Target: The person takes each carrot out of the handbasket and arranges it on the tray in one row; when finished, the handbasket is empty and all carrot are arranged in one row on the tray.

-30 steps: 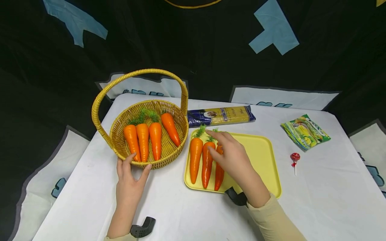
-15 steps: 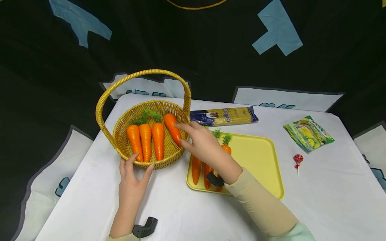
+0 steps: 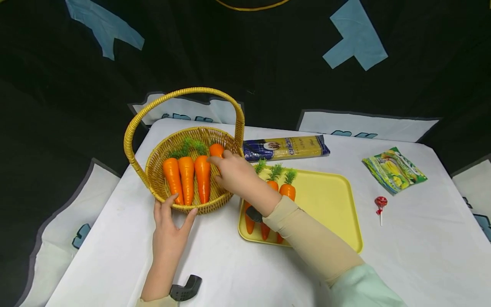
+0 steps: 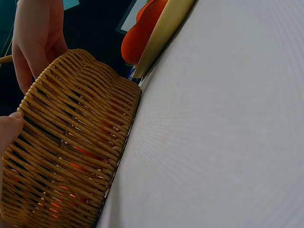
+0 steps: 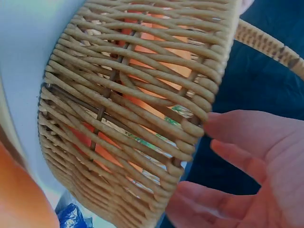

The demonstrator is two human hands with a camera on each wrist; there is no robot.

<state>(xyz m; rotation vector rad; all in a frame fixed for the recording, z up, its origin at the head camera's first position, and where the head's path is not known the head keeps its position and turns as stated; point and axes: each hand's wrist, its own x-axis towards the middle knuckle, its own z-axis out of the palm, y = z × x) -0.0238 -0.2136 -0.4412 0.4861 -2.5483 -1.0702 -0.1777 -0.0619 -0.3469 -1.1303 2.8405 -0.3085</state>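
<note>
The yellow wicker basket (image 3: 215, 205) stands at the table's left, its tall handle upright. My left hand (image 3: 167, 238) holds its front rim, fingers over the edge; in the left wrist view the thumb (image 4: 10, 127) lies against the rim. Three carrots (image 3: 186, 179) lie side by side in the basket, green tops to the back. My right hand (image 3: 238, 175) reaches over the right rim onto another carrot (image 3: 216, 149) and covers most of it. In the right wrist view its fingers (image 5: 237, 159) go behind the rim, so their hold on that carrot is hidden.
A yellow tray (image 3: 326, 204) with three more carrots (image 3: 287, 192) lies right of the basket, partly under my right forearm. Behind it is a blue and yellow pasta packet (image 3: 287, 147). Farther right lie green sachets (image 3: 395, 170) and a red lollipop (image 3: 380, 202).
My right hand has moved left from above the tray into the basket, over the right-hand carrot. My left hand has stayed at the front rim.
</note>
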